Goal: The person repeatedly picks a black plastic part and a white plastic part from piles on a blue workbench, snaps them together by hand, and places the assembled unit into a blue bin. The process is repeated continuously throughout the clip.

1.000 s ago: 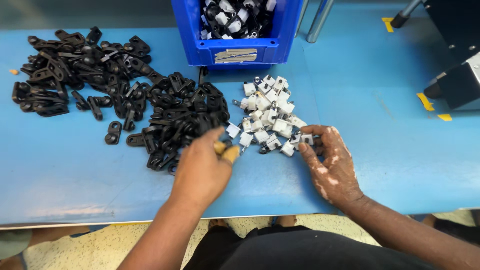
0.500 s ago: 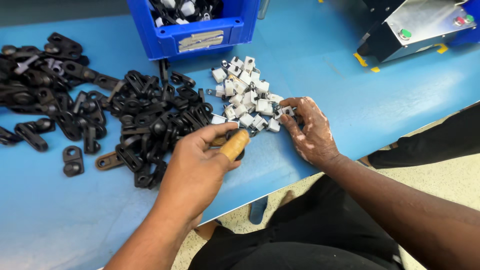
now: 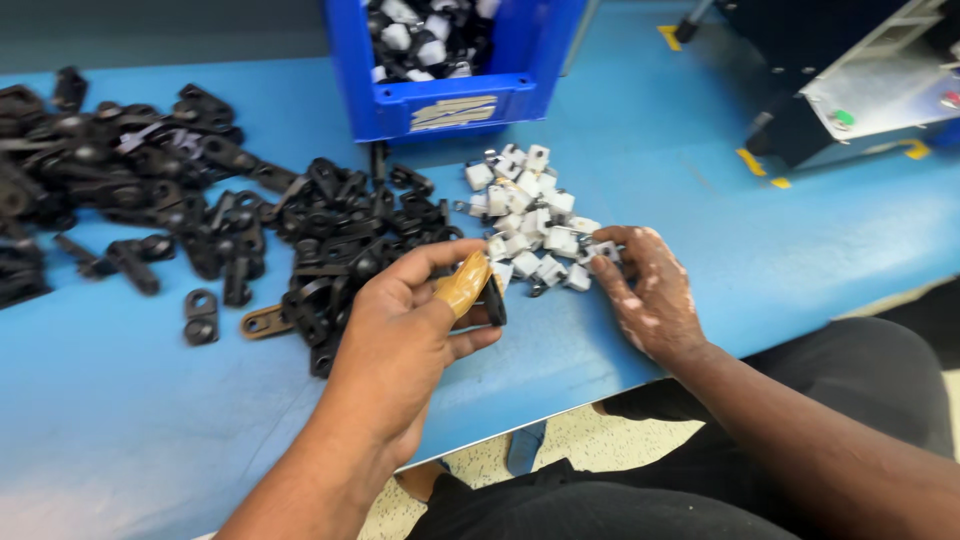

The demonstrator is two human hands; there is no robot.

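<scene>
Now: left hand (image 3: pixel 400 330) closed round a small black clip (image 3: pixel 494 300), pinched betw. thumb w/ tan rubber finger cover (image 3: pixel 462 285) and index, held just above table (image 3: pixel 120 440) near front edge. Right hand (image 3: pixel 650 295) palm-down at edge of white clip pile (image 3: pixel 525 225), fingertips loosely curled into nearest pieces; can't tell if one is actually pinched. Black clip pile (image 3: pixel 340 235) just left of held part, more black parts (image 3: pixel 90 170) spread far left. Blue bin (image 3: pixel 450 105) behind piles, holding mixed black/white pieces. Grey machine (image 3: pixel 860 90) top right, well apart.

Handling, as a guess: clips look like hard moulded plastic, light, stiff, not fragile; smooth so a bit slippery, hence rubber cover. Best taken by flat sides, thumb opposite finger. White pieces small, w/ metal bits, prone to scatter if swept.

Room: bare table right of white pile and along front left; front edge close under both wrists, so dropped parts could roll off.
</scene>
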